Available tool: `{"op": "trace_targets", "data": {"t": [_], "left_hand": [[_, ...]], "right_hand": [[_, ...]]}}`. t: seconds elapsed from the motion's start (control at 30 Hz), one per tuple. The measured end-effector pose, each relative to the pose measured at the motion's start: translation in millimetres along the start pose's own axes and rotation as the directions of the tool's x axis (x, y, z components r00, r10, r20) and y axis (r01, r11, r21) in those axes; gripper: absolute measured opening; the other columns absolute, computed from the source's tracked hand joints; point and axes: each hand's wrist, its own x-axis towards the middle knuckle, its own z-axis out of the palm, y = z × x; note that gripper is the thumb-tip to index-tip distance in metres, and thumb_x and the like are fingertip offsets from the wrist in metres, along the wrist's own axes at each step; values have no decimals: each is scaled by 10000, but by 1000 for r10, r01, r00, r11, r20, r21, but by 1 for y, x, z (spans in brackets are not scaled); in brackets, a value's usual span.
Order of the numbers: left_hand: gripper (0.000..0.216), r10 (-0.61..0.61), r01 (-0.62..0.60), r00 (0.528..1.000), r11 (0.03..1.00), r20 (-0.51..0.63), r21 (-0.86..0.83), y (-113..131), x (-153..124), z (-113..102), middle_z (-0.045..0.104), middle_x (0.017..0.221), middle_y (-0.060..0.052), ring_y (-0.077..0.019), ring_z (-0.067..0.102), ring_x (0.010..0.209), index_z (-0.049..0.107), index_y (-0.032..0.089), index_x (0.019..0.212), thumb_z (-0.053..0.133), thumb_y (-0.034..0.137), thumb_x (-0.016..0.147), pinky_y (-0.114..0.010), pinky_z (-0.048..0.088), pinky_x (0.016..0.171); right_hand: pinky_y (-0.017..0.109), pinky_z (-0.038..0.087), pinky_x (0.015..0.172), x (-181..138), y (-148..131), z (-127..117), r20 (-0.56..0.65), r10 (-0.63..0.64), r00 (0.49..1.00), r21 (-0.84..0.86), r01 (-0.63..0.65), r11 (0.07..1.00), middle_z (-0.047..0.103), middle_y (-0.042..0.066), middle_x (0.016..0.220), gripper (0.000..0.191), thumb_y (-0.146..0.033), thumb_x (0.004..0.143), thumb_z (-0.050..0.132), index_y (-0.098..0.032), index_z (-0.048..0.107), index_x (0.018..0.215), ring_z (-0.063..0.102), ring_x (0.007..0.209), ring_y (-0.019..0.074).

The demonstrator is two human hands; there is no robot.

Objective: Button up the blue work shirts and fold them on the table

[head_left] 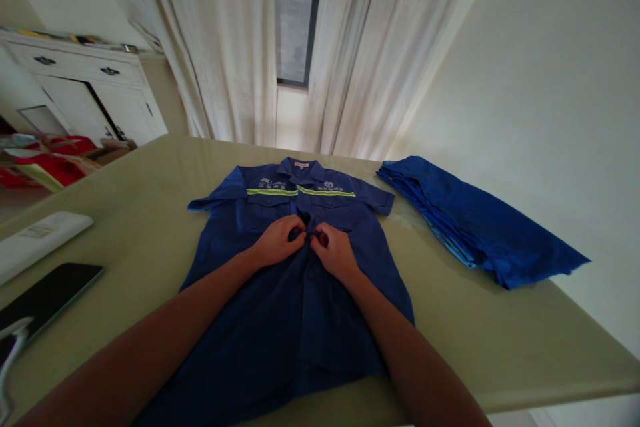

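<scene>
Pinching shirt (300, 300), frame centre: left hand (280, 240), right hand (336, 251), both closed on its front. Phone (55, 290) lower left; blue cloth (480, 220) right.

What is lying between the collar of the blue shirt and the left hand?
The head view shows a yellow-green stripe and a pocket flap between the collar and the left hand.
</scene>
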Motion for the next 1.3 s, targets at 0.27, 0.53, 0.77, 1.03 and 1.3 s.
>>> {"op": "trace_targets", "data": {"t": [0.27,0.53,0.77,1.03,1.3], "left_hand": [[29,42,-42,999,999,21,2,-4,1,0,568,786,4,-165,543,753,555,195,824,529,198,837,-288,396,710],[89,35,-32,999,998,39,-60,-1,2,-5,552,766,12,-151,527,734,576,185,804,542,244,861,-279,395,705],[325,-119,129,991,965,57,-230,0,4,-7,551,710,34,-130,493,673,594,174,815,593,484,910,-252,368,624],[365,-96,122,989,956,110,-267,-5,6,-10,489,650,45,-116,449,636,561,169,719,605,485,896,-243,346,604],[379,-168,176,984,955,53,-239,-5,4,0,631,746,4,-151,544,688,671,166,861,591,533,913,-260,390,626]], "right_hand": [[237,347,621,-2,-6,3,-20,8,1000,-31,-9,999,584,-43,657,58,-218,841,642,-210,674,890,533,605,126],[250,321,612,-3,-13,1,-27,38,999,-106,-41,994,607,-37,674,34,-230,841,657,-217,666,872,527,604,130],[242,325,628,-2,-6,2,-15,-33,999,-114,31,993,581,-46,667,42,-255,872,639,-214,636,863,522,607,122],[248,304,618,-1,-9,4,-24,31,999,-150,-35,988,602,-37,674,57,-265,856,671,-216,646,839,527,617,128],[248,314,619,-1,-6,2,-49,-24,999,-145,17,989,597,-38,670,69,-259,868,640,-212,633,818,515,602,122]]}}
